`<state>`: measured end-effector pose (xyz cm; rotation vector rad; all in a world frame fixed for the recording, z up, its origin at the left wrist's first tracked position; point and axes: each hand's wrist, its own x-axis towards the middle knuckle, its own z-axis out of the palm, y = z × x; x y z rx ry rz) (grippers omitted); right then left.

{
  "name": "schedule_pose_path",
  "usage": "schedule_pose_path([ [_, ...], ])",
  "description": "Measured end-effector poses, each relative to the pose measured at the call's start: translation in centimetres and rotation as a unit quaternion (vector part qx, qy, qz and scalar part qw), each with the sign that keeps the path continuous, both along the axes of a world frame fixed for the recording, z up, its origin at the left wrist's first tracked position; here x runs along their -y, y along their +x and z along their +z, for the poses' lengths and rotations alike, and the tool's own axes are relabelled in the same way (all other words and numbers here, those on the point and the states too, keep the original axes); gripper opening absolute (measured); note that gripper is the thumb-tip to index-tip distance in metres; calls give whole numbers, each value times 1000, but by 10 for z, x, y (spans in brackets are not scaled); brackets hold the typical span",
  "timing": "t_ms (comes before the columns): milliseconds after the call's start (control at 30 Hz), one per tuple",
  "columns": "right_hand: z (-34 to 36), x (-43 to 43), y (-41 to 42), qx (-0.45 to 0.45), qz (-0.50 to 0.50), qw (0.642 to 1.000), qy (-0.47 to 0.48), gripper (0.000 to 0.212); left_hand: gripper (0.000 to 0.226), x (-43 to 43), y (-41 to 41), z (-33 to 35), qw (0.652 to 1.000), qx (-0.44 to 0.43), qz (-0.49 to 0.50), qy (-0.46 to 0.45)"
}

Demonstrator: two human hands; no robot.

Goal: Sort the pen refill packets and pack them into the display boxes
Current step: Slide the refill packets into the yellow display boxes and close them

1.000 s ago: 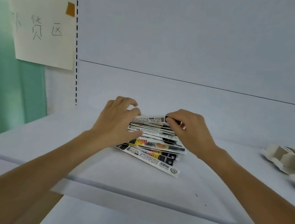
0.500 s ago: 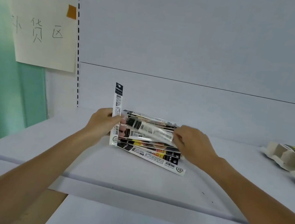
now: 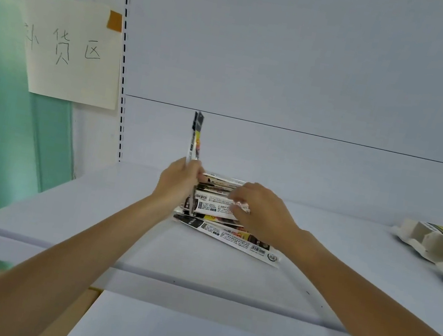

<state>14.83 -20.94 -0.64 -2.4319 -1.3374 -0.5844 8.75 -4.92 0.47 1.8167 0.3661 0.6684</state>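
Packets (image 3: 216, 209) are long, narrow, printed black, white, yellow.

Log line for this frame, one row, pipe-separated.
phase: sorting | left hand: holds packets upright | right hand: on pile, grip unclear | display boxes: untouched, far right

Gripped in left hand (image 3: 179, 183): upright packets (image 3: 196, 137); right hand (image 3: 261, 212) pinches top packet (image 3: 212, 208).

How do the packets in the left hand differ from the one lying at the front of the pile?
The held packets stand upright, seen nearly edge-on; the front packet lies flat on the shelf, its printed face up. The left hand grips the held packets; neither hand grips the front packet. Both are long, narrow and black at one end.
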Motion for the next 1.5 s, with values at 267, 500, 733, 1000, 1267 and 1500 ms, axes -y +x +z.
schedule_pose_path([
  [267, -5, 14, 17, 49, -102, 992, -61, 23, 19, -17, -3, -15, 988, -31, 3, -153],
  [500, 2, 8, 21, -48, -113, 991, 45, 21, 34, -6, 4, -16, 992, 8, 3, -128],
  [733, 11, -12, -7, -158, -13, 965, 211, 34, 28, 19, 5, -11, 986, 37, -77, -141],
  [1000, 9, -9, -22, -238, 1, 953, 189, 22, 32, 47, 9, -5, 978, 24, -87, -189],
  [1267, 11, 27, -22, -282, 21, 951, 129, 33, 29, 81, 12, 3, 930, 14, -247, -270],
  [1500, 18, 88, -4, -282, -14, 953, 106, 42, 25, 135, 31, 5, 947, -37, -280, -151],
])
